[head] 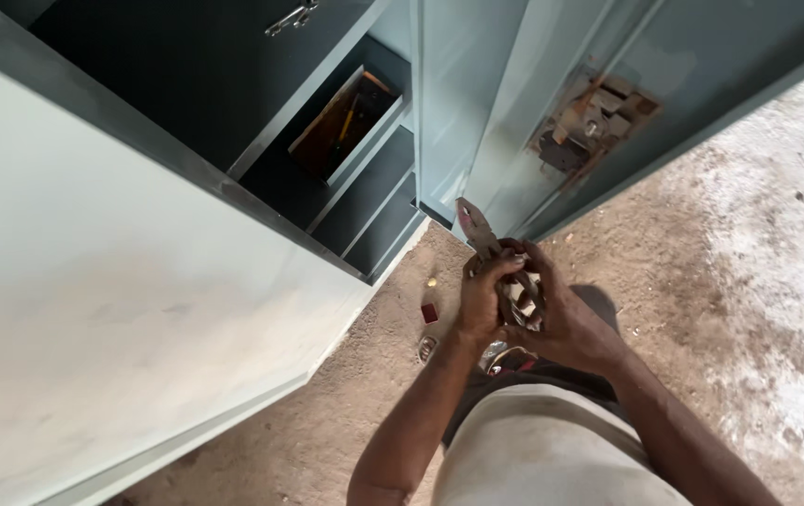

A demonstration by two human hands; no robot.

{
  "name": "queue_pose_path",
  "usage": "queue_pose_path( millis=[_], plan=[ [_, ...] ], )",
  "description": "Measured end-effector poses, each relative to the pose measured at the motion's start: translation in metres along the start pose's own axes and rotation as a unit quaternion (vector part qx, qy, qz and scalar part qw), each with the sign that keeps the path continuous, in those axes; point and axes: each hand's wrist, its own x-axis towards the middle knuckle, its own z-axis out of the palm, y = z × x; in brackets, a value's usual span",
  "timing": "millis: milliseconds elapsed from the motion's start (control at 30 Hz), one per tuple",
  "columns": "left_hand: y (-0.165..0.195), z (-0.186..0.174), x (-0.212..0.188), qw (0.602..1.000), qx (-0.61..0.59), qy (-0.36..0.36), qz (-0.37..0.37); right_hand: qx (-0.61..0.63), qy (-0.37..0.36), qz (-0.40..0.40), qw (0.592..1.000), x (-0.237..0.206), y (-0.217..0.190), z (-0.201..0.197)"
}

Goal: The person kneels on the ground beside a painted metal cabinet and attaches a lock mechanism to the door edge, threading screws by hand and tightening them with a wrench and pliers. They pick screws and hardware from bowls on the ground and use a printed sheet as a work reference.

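While I stood over the sandy floor [702, 281], my left hand [483, 302] and right hand [561, 319] were pressed together around a pair of pliers [479, 228], its metal nose poking up above my fingers toward the grey cabinet door [514, 112]. Small red and brass bits [429, 312] lay on the floor just beside the open cabinet [140, 281].

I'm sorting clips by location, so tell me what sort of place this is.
Probably a metalwork or cabinet workshop. A grey steel cabinet stands open on a bare dirt floor, its door showing an exposed lock. Both hands grip pliers, with small parts on the ground.
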Motion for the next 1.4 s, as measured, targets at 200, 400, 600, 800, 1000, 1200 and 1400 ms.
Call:
queue_pose_path(
  millis=[200, 400, 600, 800, 1000, 1200, 1400],
  plan=[
    [0.009, -0.012, -0.009, 0.943, -0.215, -0.250, -0.049, 0.231, 0.217, 0.121, 0.941, -0.035, 0.030, 0.004],
    [0.004, -0.035, -0.038, 0.930, -0.209, -0.283, -0.101, 0.094, 0.241, 0.070, 0.963, -0.066, 0.018, 0.056],
    [-0.005, -0.051, -0.096, 0.919, -0.191, -0.304, -0.165, -0.080, 0.270, 0.132, 0.950, -0.101, -0.024, 0.110],
    [-0.012, -0.063, -0.143, 0.915, -0.162, -0.312, -0.198, -0.050, 0.334, 0.121, 0.933, -0.139, -0.042, 0.160],
    [0.006, -0.059, -0.133, 0.900, -0.188, -0.315, -0.235, -0.055, 0.383, 0.131, 0.913, -0.127, -0.047, 0.170],
    [0.049, -0.056, -0.082, 0.895, -0.174, -0.318, -0.259, 0.060, 0.372, 0.115, 0.919, -0.063, -0.055, 0.142],
    [0.094, -0.062, -0.021, 0.892, -0.156, -0.304, -0.296, -0.142, 0.291, 0.148, 0.935, 0.006, -0.070, 0.122]
  ],
)
